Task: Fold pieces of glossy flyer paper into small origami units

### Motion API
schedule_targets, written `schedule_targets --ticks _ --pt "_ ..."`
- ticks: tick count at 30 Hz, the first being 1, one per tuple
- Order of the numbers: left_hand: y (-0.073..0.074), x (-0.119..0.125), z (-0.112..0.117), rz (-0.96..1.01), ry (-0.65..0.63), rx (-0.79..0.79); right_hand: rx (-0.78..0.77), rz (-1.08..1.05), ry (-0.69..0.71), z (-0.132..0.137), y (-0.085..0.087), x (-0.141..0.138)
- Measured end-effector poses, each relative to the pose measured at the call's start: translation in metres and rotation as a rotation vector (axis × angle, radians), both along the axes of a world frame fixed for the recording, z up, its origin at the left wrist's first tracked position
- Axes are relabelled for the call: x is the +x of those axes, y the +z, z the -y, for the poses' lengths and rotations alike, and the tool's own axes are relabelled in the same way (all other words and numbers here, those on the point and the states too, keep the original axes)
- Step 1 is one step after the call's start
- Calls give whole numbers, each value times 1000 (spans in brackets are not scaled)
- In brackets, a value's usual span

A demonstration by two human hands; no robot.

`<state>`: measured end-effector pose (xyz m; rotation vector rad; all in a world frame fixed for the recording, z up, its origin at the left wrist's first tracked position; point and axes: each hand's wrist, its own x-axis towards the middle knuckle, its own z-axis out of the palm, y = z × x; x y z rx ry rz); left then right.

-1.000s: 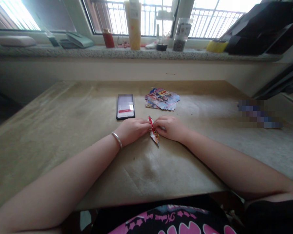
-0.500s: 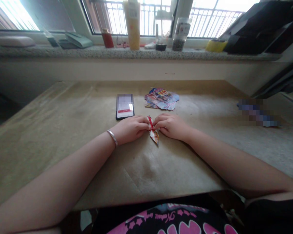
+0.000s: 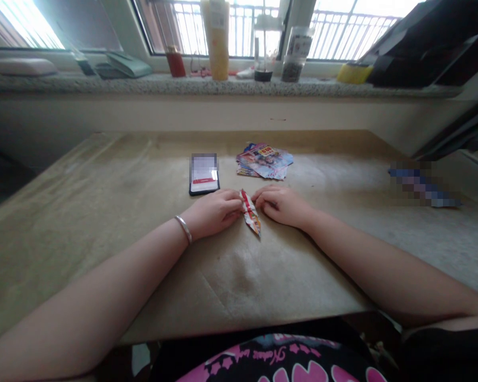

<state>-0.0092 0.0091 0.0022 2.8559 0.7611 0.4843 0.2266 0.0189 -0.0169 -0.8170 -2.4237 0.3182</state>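
Two hands met at a small folded paper (image 3: 250, 212) lying on the brown-covered worktop (image 3: 103, 212), a little in front of the person's body and near the middle of the surface. Half a second earlier both hands had been pinching the paper at its red stripe from either side, knuckles almost touching. By this moment the right hand (image 3: 282, 205) had let go and eased off to the side. Its grip was loose and fairly wide, the fingers (image 3: 263, 194) stretched out low over the worktop just beside the paper's upper tip; whether they brushed it could not be told. The left hand (image 3: 214, 213), with a silver bracelet (image 3: 183, 228) at the wrist, had hardly moved. Its grip stayed narrow, fingertips closed on the paper's left edge.

With the right hand out of the way, more of the paper showed than before: a long, pointed shape, one tip aimed at the window and the other at the person, lying flatter on the worktop. Judging by that, the two-handed pinch on the fold had been finished, and the piece was now steadied from one side only.

Beyond the hands, a phone (image 3: 204, 175) lay face up, and just to its right sat a small stack of printed sheets (image 3: 265, 159), both where they had been a second before.
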Motion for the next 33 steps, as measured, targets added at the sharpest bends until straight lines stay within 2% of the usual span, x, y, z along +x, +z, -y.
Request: schedule_targets --ticks 10,24,33 --pt "-2 12 6 -94 239 183 -20 61 -59 10 7 -9" --pt "-5 12 7 -71 276 119 -53 73 -124 16 5 -14" --pt "-9 11 4 19 328 -35 -54 37 -84 14 3 -15"
